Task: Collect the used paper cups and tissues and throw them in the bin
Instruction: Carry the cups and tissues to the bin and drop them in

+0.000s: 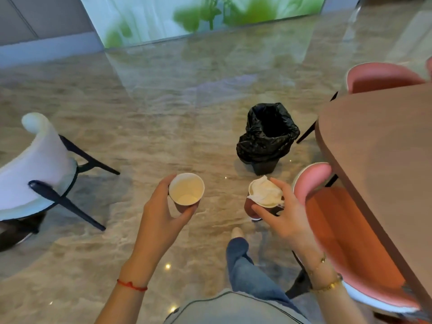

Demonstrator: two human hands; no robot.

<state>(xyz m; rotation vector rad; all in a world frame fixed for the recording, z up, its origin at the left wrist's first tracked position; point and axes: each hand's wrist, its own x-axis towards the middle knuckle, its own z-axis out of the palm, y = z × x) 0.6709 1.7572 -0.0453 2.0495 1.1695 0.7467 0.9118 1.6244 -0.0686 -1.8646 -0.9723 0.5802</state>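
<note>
My left hand (161,206) grips an empty paper cup (186,192), white inside and reddish outside, held upright. A second paper cup (264,197) sits in the grip of my right hand (284,216); crumpled white tissue (266,190) is stuffed into its mouth. Both cups are held at waist height above the floor. The bin (267,136), lined with a black plastic bag and open at the top, stands on the floor ahead, slightly right of the right cup and beyond it.
A brown table (383,146) fills the right side, with pink chairs (336,230) tucked against it. A white chair with dark legs (39,164) stands at the left. Glossy marble floor lies between me and the bin. My jeans leg and shoe (238,232) step forward.
</note>
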